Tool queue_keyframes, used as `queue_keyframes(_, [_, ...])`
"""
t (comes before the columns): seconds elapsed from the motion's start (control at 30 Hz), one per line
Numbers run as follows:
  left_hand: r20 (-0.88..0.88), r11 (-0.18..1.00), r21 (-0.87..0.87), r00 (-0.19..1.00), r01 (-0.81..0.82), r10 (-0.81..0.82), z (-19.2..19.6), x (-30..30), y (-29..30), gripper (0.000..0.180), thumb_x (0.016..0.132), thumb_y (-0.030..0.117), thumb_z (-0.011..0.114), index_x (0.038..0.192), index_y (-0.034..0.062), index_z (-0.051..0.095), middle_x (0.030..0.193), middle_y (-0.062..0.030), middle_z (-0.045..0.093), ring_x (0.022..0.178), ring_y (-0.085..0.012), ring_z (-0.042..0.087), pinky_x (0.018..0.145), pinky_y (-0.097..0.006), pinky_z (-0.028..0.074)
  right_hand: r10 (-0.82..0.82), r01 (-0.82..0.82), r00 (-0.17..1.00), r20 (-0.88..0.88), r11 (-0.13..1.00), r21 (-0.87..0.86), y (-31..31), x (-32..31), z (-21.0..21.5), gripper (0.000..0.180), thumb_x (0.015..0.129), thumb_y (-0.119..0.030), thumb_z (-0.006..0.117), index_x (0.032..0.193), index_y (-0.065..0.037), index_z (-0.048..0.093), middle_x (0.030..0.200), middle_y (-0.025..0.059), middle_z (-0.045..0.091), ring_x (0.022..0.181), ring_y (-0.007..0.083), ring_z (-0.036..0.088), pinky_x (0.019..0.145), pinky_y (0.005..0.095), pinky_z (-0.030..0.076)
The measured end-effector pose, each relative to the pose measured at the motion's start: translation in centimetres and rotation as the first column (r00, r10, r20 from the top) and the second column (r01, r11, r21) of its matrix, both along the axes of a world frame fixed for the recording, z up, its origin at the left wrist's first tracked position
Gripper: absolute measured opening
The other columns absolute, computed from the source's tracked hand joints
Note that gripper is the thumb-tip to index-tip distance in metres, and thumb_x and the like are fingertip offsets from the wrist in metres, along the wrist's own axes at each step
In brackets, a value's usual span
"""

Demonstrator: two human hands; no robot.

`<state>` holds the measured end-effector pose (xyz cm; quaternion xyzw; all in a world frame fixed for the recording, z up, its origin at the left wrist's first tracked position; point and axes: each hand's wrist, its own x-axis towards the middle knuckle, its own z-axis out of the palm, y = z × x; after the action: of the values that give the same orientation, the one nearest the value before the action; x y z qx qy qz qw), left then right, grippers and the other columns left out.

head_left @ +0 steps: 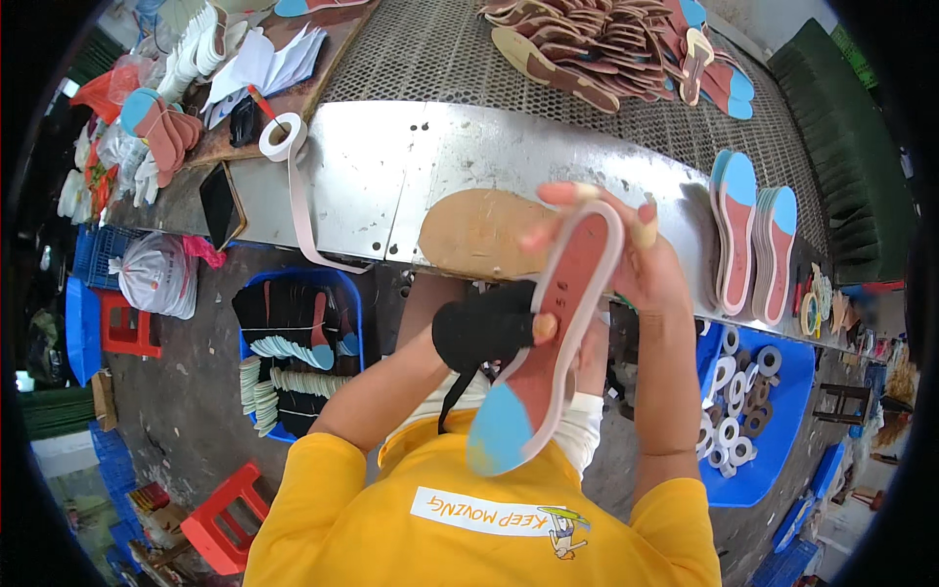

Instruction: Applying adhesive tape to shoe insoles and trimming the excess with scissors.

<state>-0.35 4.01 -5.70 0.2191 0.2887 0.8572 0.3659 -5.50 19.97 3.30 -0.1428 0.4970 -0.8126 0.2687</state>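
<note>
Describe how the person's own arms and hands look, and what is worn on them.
Both forearms are bare below short yellow sleeves. The left hand wears a black wrap with a dangling black strap. The right hand is gloveless, with pale tape-like covers on some fingertips.

Left hand and right hand raised, gripping

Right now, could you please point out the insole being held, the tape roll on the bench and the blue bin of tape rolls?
Insole (562, 323), head view: middle of its reddish face.
Tape roll (282, 137), head view: white ring's rim.
Blue bin (797, 391), head view: bare blue floor at right.
</note>
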Motion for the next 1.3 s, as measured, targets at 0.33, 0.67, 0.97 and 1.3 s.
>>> queue_keyframes(0.33, [-0.412,0.625,-0.632,0.882,-0.458,0.23,3.1,-1.7,-0.4,0.059,0.087,0.015,0.063,0.138,-0.0006,0.038,0.121,-0.0061,0.056,0.111,-0.0118,0.051,0.095,-0.029,0.041,-0.374,0.538,0.833,-0.408,0.718,0.44,2.7,-1.6,-2.0,0.022,0.09,-0.022,0.062,0.081,-0.003,0.065,0.062,-0.0034,0.059,0.053,0.0015,0.051,0.044,0.0173,0.035])
queue_keyframes(0.67, [-0.267,0.736,-0.541,0.913,-0.407,0.309,1.8,-1.8,-1.9,0.066,0.081,0.015,0.066,0.139,0.0001,0.037,0.127,-0.0079,0.053,0.112,-0.0142,0.051,0.096,-0.031,0.041,-0.388,0.471,0.878,-0.28,0.802,0.366,2.8,0.0,-4.7,0.013,0.084,-0.016,0.069,0.082,-0.002,0.067,0.063,0.0002,0.062,0.053,0.0034,0.052,0.049,0.0182,0.04])
queue_keyframes(0.97, [-0.508,0.494,-0.703,0.847,-0.512,0.154,1.3,-0.5,-1.6,0.029,0.079,0.014,0.071,0.104,0.0008,0.064,0.085,-0.0044,0.066,0.081,-0.0113,0.06,0.072,-0.028,0.048,-0.622,0.732,0.677,-0.394,0.626,0.27,1.8,-1.4,-3.8,0.027,0.083,-0.019,0.07,0.098,0.002,0.065,0.075,0.0048,0.066,0.069,0.0102,0.063,0.061,0.0226,0.05])
queue_keyframes(1.3, [-0.759,0.274,-0.608,0.647,-0.745,0.076,2.9,0.3,-1.1,0.033,0.073,0.013,0.074,0.103,0.0016,0.063,0.089,-0.0161,0.065,0.079,-0.0265,0.064,0.072,-0.033,0.049,-0.304,0.497,0.867,-0.395,0.58,0.645,1.8,-1.9,-1.4,0.092,0.06,-0.027,0.082,0.137,-0.003,0.039,0.11,0.0164,0.052,0.101,0.028,0.054,0.085,0.037,0.045])
